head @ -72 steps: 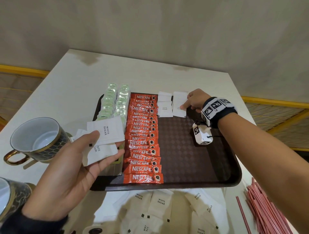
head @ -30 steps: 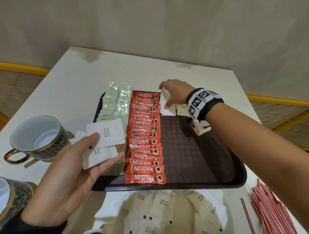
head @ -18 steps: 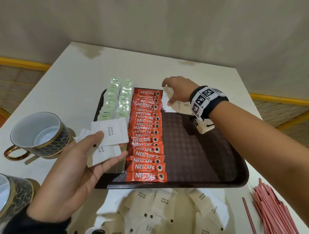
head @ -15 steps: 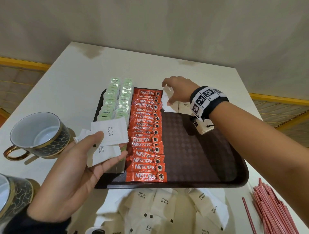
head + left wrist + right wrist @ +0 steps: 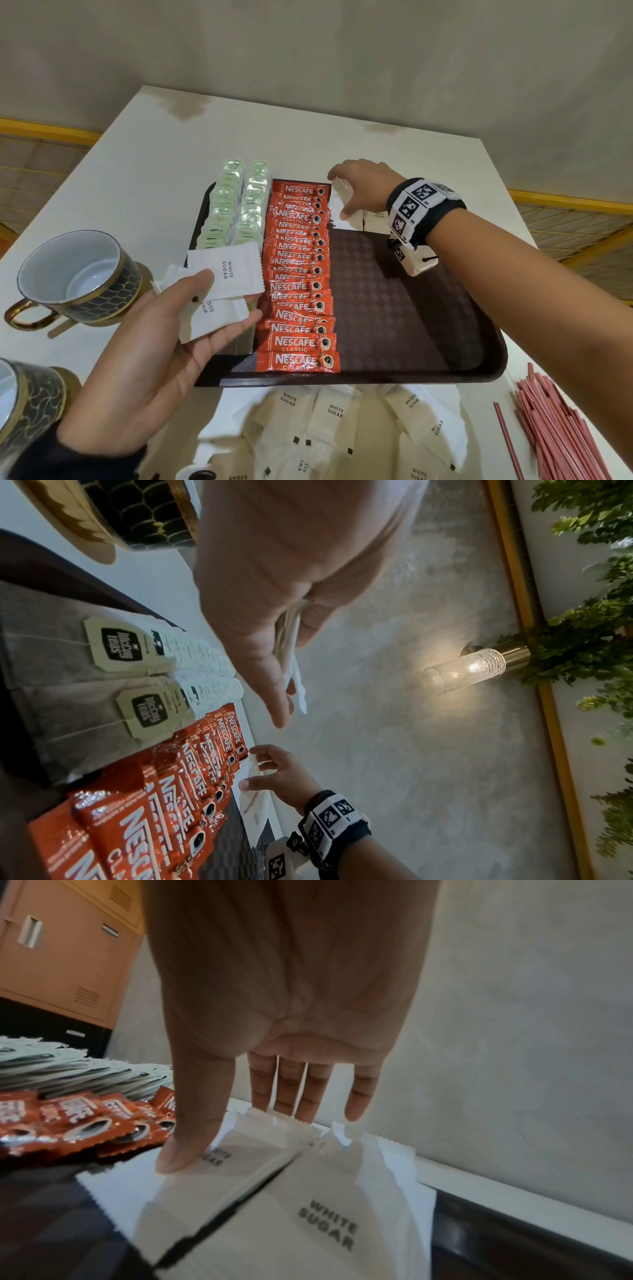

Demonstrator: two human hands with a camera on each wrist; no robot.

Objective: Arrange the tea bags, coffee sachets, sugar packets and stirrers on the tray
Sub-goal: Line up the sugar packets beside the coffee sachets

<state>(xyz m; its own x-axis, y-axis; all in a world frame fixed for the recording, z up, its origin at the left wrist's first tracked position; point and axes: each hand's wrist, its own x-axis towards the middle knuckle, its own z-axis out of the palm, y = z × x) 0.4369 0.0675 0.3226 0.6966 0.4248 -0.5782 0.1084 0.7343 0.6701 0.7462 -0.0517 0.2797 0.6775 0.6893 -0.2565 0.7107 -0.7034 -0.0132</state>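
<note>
Two grips noted: our left hand (image 5: 144, 359) pinches several white sugar packets (image 5: 226, 274); our right hand (image 5: 363, 188), fingers straight, presses sugar packets (image 5: 240, 1172) on the tray (image 5: 411, 325).

The head camera looks down from above at the whole tray (image 5: 486, 363) and the table's far edge. The left wrist camera sits close over the tray's left side and looks toward the wall. The right wrist camera sits very close at the tray's far edge. All three show the coffee sachets (image 5: 301, 274).
</note>
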